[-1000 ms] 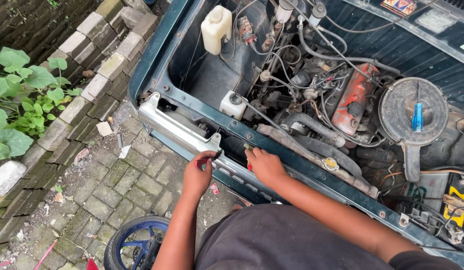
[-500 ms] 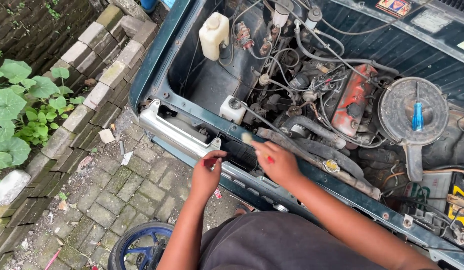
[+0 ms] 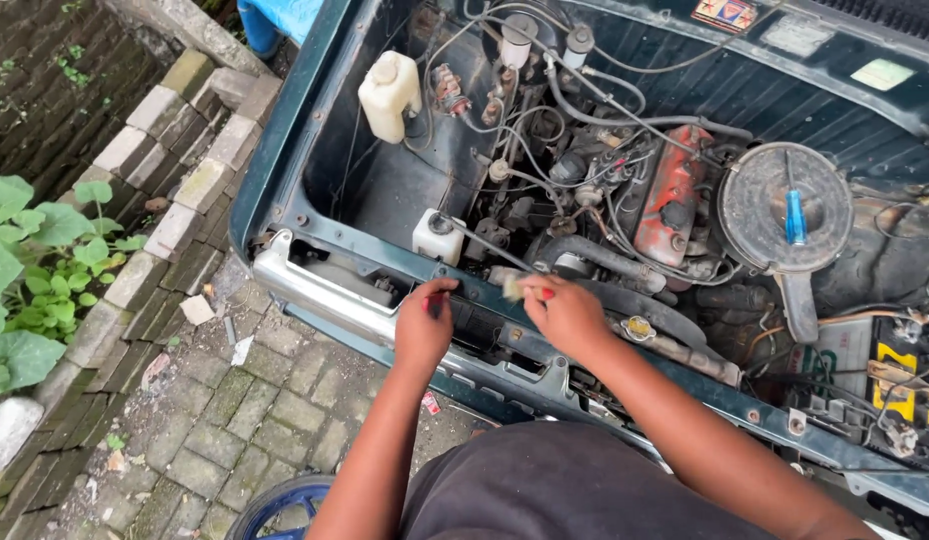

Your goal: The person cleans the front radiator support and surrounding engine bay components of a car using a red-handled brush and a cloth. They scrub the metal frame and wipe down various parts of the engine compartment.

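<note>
Small brush (image 3: 515,287) pinched in my right hand (image 3: 565,315) lies crosswise over the front panel (image 3: 485,375), left hand (image 3: 425,325) just beside, gripping a red-handled tool (image 3: 432,300).

Small red-handled tool (image 3: 437,300): mostly hidden in a fist, only a red tip and dark end show, lying over the dark green front crossmember. Small brush with red handle and pale bristles (image 3: 520,289): pinched at the handle, bristle end pointing left, bristles at the dark slot just behind the crossmember, beside the white reservoir.
</note>
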